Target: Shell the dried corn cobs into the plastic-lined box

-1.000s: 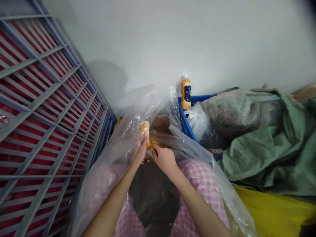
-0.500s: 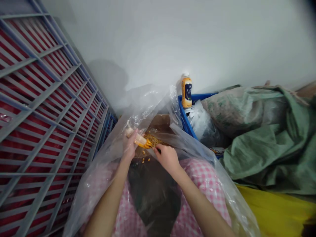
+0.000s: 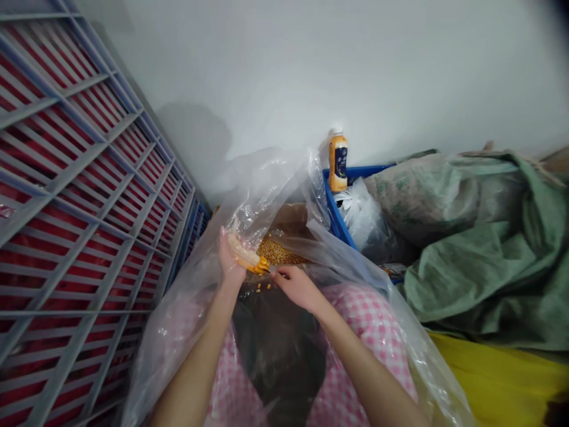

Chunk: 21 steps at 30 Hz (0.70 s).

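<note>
My left hand [image 3: 232, 260] holds a corn cob [image 3: 244, 256] tilted down to the right. Much of the cob is bare and pale, and yellow kernels remain toward its lower right end. My right hand [image 3: 297, 287] is closed in a pinch just right of that end. From its fingertips a small thin tool [image 3: 269, 271] points at the kernels; its kind is too small to make out. Beneath the hands, loose corn kernels [image 3: 280, 252] lie heaped in a brown box [image 3: 293, 213], partly covered by a clear plastic sheet [image 3: 267, 172]. Several stray kernels [image 3: 259, 287] lie nearer my lap.
A tall plastic crate [image 3: 98, 231] with red contents stands close on the left. At right, a blue bin [image 3: 340, 228] holds a white plastic bag [image 3: 362, 213], with an orange bottle [image 3: 338, 163] at its corner. Green sacking [image 3: 480, 273] and yellow material [image 3: 489, 373] lie further right.
The cob's kernel end has swung slightly down and left, and my left fingers have opened out somewhat around it. My right hand has shifted a little down and left, showing more of the tool tip.
</note>
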Each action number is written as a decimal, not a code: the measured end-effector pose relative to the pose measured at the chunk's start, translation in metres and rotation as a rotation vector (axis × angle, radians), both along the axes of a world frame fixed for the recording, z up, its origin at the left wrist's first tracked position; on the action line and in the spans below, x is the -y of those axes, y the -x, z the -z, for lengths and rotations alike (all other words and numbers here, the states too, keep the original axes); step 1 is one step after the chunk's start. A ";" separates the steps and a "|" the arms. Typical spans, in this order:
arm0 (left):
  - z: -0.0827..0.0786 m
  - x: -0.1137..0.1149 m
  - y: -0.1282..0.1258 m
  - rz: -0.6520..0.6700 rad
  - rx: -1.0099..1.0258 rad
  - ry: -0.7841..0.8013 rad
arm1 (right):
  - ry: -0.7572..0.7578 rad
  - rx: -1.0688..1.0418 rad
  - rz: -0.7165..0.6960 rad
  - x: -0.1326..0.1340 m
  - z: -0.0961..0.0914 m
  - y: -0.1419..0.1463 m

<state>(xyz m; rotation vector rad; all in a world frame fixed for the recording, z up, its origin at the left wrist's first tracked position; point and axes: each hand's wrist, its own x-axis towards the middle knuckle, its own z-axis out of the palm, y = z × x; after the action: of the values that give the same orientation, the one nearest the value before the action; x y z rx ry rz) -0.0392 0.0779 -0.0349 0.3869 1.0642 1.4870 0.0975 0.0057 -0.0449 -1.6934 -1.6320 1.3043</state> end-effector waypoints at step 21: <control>0.013 0.002 -0.001 -0.169 0.068 0.119 | -0.056 0.025 0.188 0.015 0.032 0.023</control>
<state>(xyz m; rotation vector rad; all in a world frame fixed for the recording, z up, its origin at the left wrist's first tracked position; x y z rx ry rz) -0.0383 0.0758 -0.0482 0.1640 1.1473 1.5654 0.0745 -0.0095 -0.0772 -1.7869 -1.4687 1.1415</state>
